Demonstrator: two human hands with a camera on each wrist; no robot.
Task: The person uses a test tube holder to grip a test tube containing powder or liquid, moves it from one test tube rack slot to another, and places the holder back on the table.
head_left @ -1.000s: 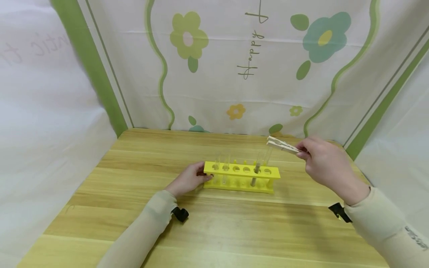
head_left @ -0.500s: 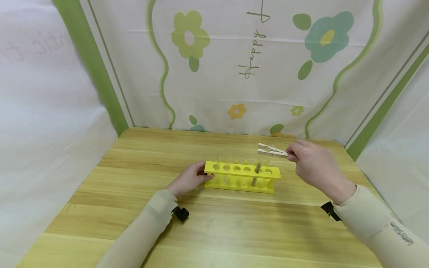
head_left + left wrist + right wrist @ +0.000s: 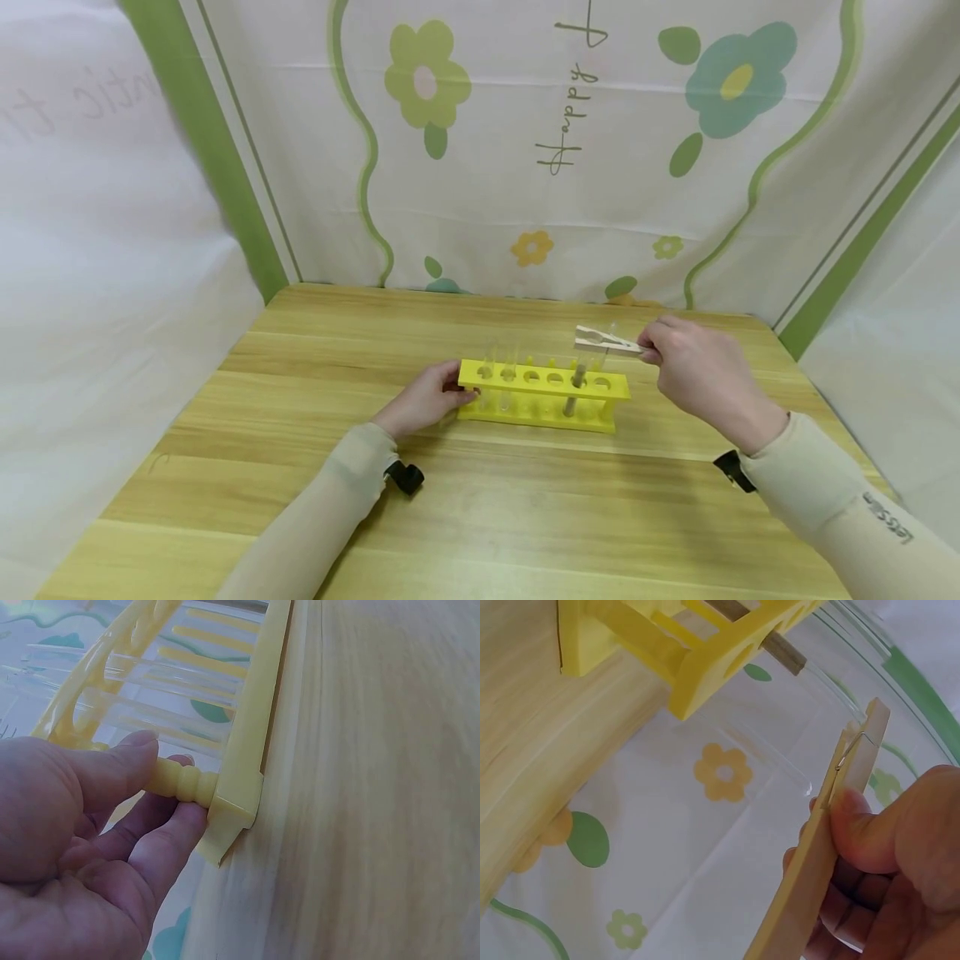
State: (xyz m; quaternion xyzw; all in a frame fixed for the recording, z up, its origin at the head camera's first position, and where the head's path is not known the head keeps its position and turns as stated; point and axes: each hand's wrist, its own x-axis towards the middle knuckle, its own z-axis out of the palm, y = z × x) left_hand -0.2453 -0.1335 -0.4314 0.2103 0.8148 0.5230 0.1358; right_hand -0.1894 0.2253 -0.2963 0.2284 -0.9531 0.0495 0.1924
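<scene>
My left hand (image 3: 422,402) pinches the left end post of a yellow test tube rack (image 3: 543,389); the left wrist view shows thumb and fingertips round the ridged post (image 3: 187,784). My right hand (image 3: 697,375) holds a wooden test tube holder (image 3: 618,346) with a wire spring. Its jaws are at the upper part of a test tube with a grey-brown filling (image 3: 570,407), which stands in the rack near the right end; I cannot tell whether they grip it. Two clear test tubes (image 3: 505,400) stand at the rack's left end. Another clear tube (image 3: 776,761) shows near the holder.
The rack stands on a wooden table (image 3: 480,517). Behind the table hangs a white flower-printed cloth (image 3: 480,167), with more white cloth at both sides. Several short yellow pegs (image 3: 530,362) rise along the rack's back.
My right hand has moved left and slightly down with the test tube holder, bringing its jaws to the top of the filled tube. My left hand keeps its hold on the rack.
</scene>
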